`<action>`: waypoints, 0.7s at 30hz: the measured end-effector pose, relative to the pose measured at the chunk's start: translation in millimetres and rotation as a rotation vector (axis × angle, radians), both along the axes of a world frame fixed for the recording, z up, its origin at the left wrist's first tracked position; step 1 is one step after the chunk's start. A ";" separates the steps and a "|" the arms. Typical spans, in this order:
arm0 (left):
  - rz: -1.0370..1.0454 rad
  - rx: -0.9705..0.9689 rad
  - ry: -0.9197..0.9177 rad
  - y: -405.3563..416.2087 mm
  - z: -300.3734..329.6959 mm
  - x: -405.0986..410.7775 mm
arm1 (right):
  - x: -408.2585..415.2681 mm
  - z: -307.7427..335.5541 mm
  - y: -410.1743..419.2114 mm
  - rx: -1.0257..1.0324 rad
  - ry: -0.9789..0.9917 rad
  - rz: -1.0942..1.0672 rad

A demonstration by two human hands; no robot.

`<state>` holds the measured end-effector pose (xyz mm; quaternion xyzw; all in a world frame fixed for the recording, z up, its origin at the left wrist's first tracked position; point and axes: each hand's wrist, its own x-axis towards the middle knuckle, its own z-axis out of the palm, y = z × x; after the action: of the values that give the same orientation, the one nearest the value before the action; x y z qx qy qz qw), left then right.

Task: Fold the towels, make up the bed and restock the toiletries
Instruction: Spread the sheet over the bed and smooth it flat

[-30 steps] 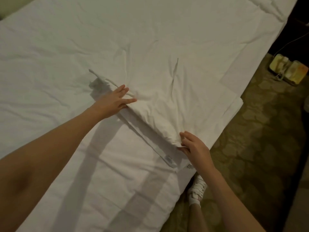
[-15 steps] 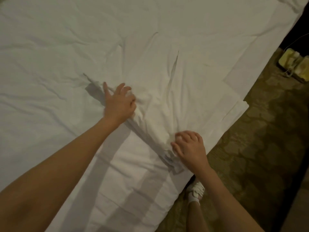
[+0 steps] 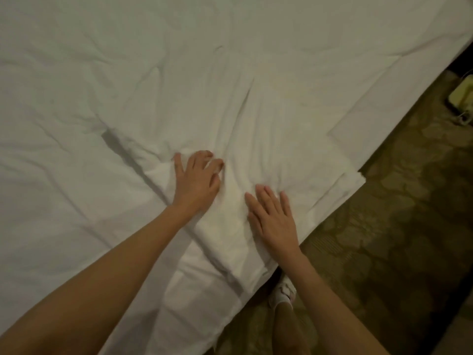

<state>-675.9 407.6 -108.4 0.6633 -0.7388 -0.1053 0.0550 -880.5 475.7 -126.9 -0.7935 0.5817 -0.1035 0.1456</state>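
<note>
Wide white bed [image 3: 76, 73], sheet rumpled, fills left and centre. Left hand [image 3: 197, 180] palm-down on folded-back sheet edge [image 3: 225, 226], fingers bent, pressing into cloth, nothing clearly gripped. Just right of it, right hand [image 3: 273, 219] flat, fingers straight, pressing same fold near bed's edge. Below, white shoe [image 3: 284, 293] on patterned carpet [image 3: 384, 239]. Far right, yellowish object [image 3: 463, 96], partly cropped, unidentifiable.

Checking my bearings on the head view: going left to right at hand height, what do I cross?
White bed sheet → left hand → right hand → folded sheet edge → patterned carpet.
</note>
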 end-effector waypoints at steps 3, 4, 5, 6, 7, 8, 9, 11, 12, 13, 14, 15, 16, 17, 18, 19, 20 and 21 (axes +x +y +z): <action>0.025 -0.098 0.065 -34.3 20.6 -33.4 | -43.5 17.1 -21.2 -0.067 -0.158 -0.159; 0.026 -0.123 0.081 -45.2 24.9 -46.8 | -60.2 22.1 -28.4 -0.078 -0.196 -0.235; 0.023 -0.140 0.094 -55.5 28.1 -61.2 | -76.1 26.8 -34.9 -0.059 -0.233 -0.308; 0.015 -0.149 0.105 -64.3 30.3 -75.9 | -90.0 32.7 -40.6 -0.011 -0.277 -0.375; 0.001 -0.154 0.118 -72.0 31.0 -89.9 | -102.1 38.6 -46.4 0.056 -0.332 -0.429; -0.018 -0.158 0.128 -78.9 30.6 -103.3 | -112.8 43.6 -52.1 0.116 -0.390 -0.466; -0.036 -0.162 0.135 -85.0 30.1 -114.6 | -120.8 46.9 -57.3 0.159 -0.448 -0.493; -0.074 -0.161 0.134 -96.8 28.4 -130.1 | -129.1 50.5 -68.0 0.211 -0.522 -0.530; -0.089 -0.150 0.129 -102.4 27.8 -134.2 | -130.4 51.2 -73.5 0.223 -0.547 -0.545; -0.100 -0.138 0.122 -108.8 26.8 -136.0 | -130.5 51.4 -79.5 0.235 -0.585 -0.575; -0.106 -0.134 0.115 -115.8 26.2 -135.6 | -129.5 51.0 -86.0 0.249 -0.630 -0.620; -0.106 -0.130 0.109 -123.2 26.1 -133.2 | -128.0 50.1 -92.4 0.265 -0.680 -0.676; -0.100 -0.118 0.109 -130.3 26.6 -129.5 | -126.5 49.5 -97.6 0.284 -0.733 -0.744; -0.089 -0.097 0.112 -138.4 27.8 -125.5 | -125.1 48.7 -102.6 0.302 -0.795 -0.817; -0.074 -0.070 0.114 -146.3 28.6 -121.2 | -123.4 47.9 -107.0 0.314 -0.858 -0.883; -0.057 -0.042 0.107 -152.9 29.3 -115.9 | -120.7 47.1 -110.4 0.318 -0.908 -0.939; -0.046 -0.021 0.097 -158.9 29.5 -109.9 | -117.6 46.7 -113.2 0.311 -0.944 -0.992; -0.035 -0.008 0.096 -163.8 28.9 -104.0 | -114.9 46.3 -114.9 0.303 -0.982 -1.045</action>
<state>-780.0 243.8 -79.5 0.6442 -0.7473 -0.1350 0.0911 -995.5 360.8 -80.6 -0.2460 0.7598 -0.4218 0.4293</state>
